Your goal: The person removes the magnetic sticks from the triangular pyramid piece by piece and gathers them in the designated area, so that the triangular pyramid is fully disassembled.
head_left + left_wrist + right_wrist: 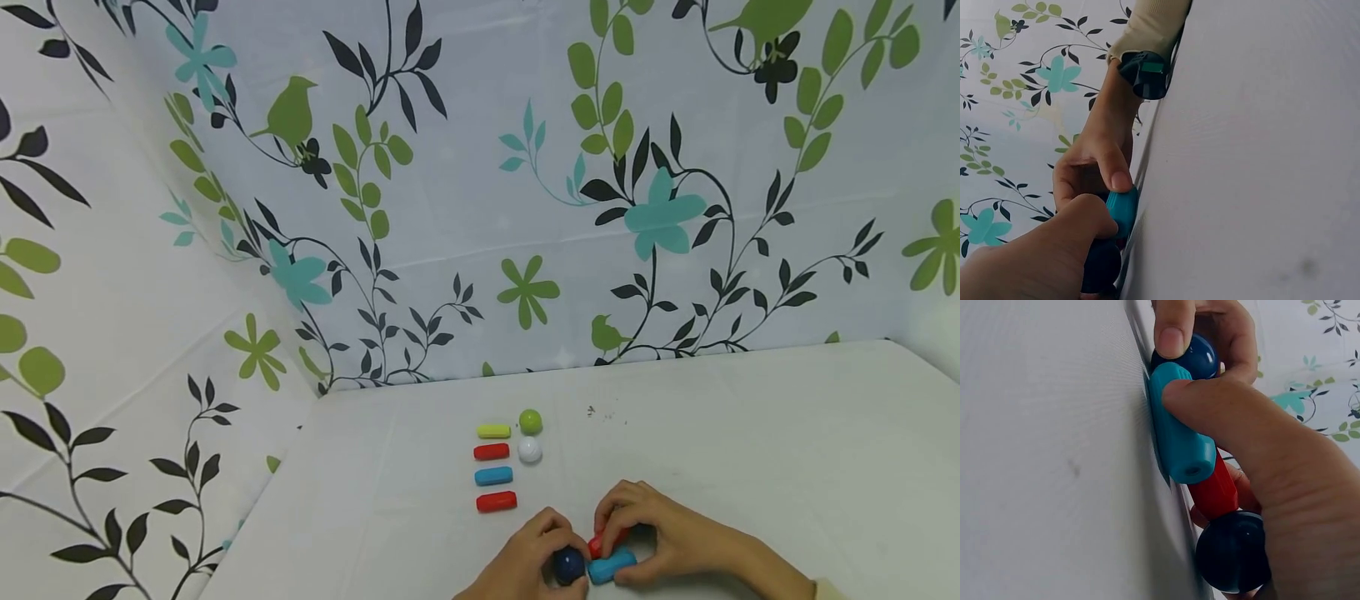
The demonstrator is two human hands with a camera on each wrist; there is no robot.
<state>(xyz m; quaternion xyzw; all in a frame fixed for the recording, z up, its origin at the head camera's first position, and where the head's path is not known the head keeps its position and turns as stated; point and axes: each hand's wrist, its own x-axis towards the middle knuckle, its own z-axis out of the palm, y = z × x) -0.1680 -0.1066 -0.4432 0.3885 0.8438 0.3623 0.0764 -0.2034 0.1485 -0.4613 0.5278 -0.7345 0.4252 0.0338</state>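
From the head view, a white table [750,433] stands walled by floral-print sheeting [480,167] (no legible writing). The left hand [525,558] pinches a dark blue ball [568,565]; the right hand [667,533] pinches a blue rod [611,567]. Beyond the fingers lie four rods [493,467]. The right wrist view shows a red rod [1213,490] behind the blue one.
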